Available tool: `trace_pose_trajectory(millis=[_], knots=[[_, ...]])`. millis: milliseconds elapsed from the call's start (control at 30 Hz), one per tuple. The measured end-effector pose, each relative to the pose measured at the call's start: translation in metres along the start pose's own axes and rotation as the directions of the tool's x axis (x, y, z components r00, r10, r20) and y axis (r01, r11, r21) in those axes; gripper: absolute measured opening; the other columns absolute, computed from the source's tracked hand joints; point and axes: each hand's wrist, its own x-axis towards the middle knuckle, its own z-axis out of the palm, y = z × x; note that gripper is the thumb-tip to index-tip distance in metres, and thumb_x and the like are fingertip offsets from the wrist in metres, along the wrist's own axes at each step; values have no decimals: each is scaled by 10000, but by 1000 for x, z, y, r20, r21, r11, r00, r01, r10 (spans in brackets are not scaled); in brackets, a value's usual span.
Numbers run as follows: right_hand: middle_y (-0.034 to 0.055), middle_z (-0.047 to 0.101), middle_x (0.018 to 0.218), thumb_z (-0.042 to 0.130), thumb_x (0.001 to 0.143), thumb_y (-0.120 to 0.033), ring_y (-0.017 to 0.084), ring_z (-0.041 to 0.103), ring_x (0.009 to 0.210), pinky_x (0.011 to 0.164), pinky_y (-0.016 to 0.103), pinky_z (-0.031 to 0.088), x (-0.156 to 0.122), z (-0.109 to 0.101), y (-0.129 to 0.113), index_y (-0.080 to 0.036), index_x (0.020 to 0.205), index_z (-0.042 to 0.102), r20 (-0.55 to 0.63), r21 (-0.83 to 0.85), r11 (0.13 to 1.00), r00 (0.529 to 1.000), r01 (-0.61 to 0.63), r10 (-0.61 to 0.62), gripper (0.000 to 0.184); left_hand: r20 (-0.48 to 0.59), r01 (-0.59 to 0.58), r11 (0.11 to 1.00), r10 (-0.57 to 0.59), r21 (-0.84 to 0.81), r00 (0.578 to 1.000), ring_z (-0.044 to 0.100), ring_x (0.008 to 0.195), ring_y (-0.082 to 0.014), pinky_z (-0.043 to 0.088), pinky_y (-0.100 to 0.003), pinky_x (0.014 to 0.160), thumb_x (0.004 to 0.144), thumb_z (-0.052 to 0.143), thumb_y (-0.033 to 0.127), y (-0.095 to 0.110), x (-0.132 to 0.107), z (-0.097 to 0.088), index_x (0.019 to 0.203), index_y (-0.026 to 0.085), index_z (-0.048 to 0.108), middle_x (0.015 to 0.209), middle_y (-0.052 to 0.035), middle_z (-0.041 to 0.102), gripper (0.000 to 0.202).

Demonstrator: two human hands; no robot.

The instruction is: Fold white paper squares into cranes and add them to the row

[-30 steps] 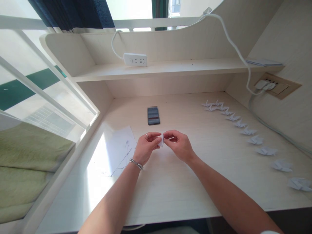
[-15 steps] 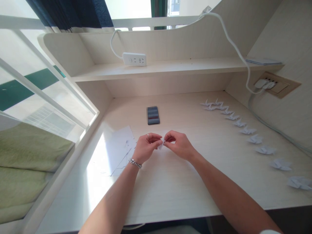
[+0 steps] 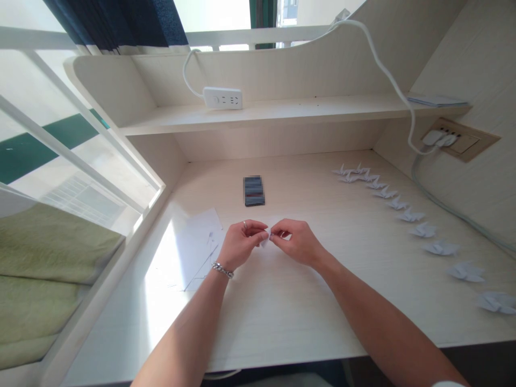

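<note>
Over grained desk [image 3: 282, 317], white paper [image 3: 264, 243], small, folded

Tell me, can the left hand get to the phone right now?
Probably yes: the phone lies just beyond the left hand, with nothing between them. But that hand is pinching a white paper, so it might need to let go first.

A small, folded white paper [image 3: 264, 243] is pinched between the left hand [image 3: 238, 245] and right hand [image 3: 297, 242] over the table [image 3: 282, 317], partly hidden.
</note>
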Motion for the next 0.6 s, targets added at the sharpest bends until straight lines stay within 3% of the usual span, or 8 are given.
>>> trace_pose_trajectory(millis=[167,267,433,600], knots=[[18,729,803,631,815,-215,168,645,724,665,286,506,1,2,1,-237,793,726,-70,33,999,997,26,-23,100,17,129,969,-129,-211,992,627,657,-135,490,-247,575,667,803,355,2,0,0,868,143,718,759,-58,711,305],[19,732,823,624,826,-213,170,649,737,663,283,503,1,3,3,-241,819,728,-85,33,998,996,44,-41,109,35,171,951,-167,-257,985,629,663,-132,498,-246,586,636,829,331,4,-1,1,871,135,712,763,-59,706,328],[32,721,834,573,858,-203,170,632,753,713,286,470,-2,2,3,-227,846,706,-32,-184,977,992,111,-119,136,16,131,973,-130,-190,991,632,634,-139,498,-257,577,624,828,303,4,-2,2,874,127,715,740,-67,713,326],[49,725,845,546,879,-212,190,634,813,695,288,419,-5,3,-1,-219,827,695,22,-466,875,991,129,-134,157,11,63,998,-62,-24,998,627,608,-147,503,-265,558,663,783,293,3,-2,4,886,129,710,704,-63,715,286]])
